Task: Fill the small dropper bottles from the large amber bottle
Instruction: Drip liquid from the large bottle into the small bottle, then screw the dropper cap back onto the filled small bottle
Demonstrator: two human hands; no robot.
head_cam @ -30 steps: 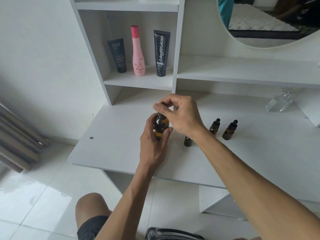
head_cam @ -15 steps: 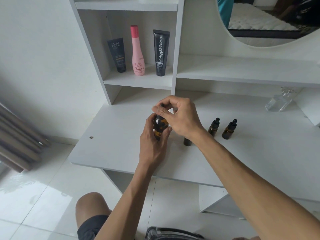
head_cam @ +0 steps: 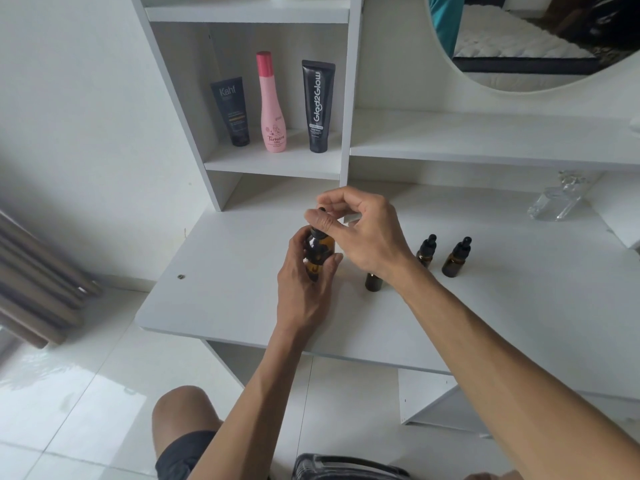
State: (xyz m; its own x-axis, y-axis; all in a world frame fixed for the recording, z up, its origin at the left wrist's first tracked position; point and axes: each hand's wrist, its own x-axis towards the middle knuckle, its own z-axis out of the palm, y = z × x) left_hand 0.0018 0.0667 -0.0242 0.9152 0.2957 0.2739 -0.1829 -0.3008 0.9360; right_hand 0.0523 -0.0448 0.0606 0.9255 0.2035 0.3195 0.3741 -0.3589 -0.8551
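My left hand (head_cam: 304, 289) grips the large amber bottle (head_cam: 320, 252) upright over the white desk (head_cam: 225, 271). Directly above it, my right hand (head_cam: 360, 233) pinches the bottle's black dropper cap (head_cam: 320, 220) between thumb and fingers; most of the cap is hidden by the fingers. A small amber bottle (head_cam: 373, 282) stands just right of the large one, partly behind my right wrist; its top is hidden. Two more small dropper bottles (head_cam: 426, 251) (head_cam: 456, 258) with black caps stand further right.
On the shelf behind stand a dark Kahf tube (head_cam: 231, 112), a pink bottle (head_cam: 272, 105) and a black Glad2Glow tube (head_cam: 318, 105). A clear glass bottle (head_cam: 557, 199) sits at the desk's back right. A mirror (head_cam: 519, 39) hangs above. My knee (head_cam: 183, 410) is below the desk edge.
My right hand has risen slightly on the cap and its fingers have shifted around it. The left hand and the large bottle stay in place.
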